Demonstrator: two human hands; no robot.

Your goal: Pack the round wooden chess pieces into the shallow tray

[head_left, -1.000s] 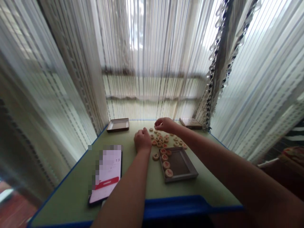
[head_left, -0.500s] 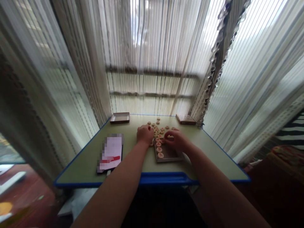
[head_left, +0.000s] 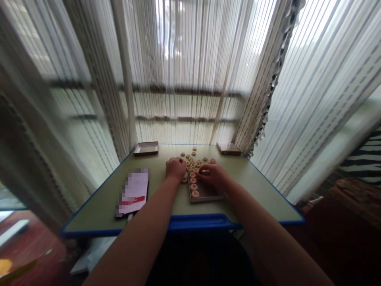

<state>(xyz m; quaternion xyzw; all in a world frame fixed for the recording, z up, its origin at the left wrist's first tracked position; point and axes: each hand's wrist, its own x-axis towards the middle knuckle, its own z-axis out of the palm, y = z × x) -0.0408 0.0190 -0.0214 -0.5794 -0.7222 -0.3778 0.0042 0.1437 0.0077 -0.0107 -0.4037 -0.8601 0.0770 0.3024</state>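
Note:
My left hand point(head_left: 175, 168) rests on the green table point(head_left: 160, 200) as a closed fist, just left of a scatter of round wooden chess discs point(head_left: 194, 158) with red marks. My right hand point(head_left: 213, 174) hovers over the far end of a shallow brown tray point(head_left: 205, 194) and pinches a disc between its fingertips. Several discs point(head_left: 194, 186) lie in a column along the tray's left side. What, if anything, sits inside the left fist is hidden.
A phone point(head_left: 133, 192) with a lit screen lies at the table's left. A shallow box lid point(head_left: 146, 148) sits at the far left corner and another box point(head_left: 228, 149) at the far right. Sheer curtains point(head_left: 190, 71) close in on three sides. The near table edge is blue.
My right hand has come back from the far discs to the tray, holding a disc. The left fist stayed put. The camera pulled back, showing more of the table and floor.

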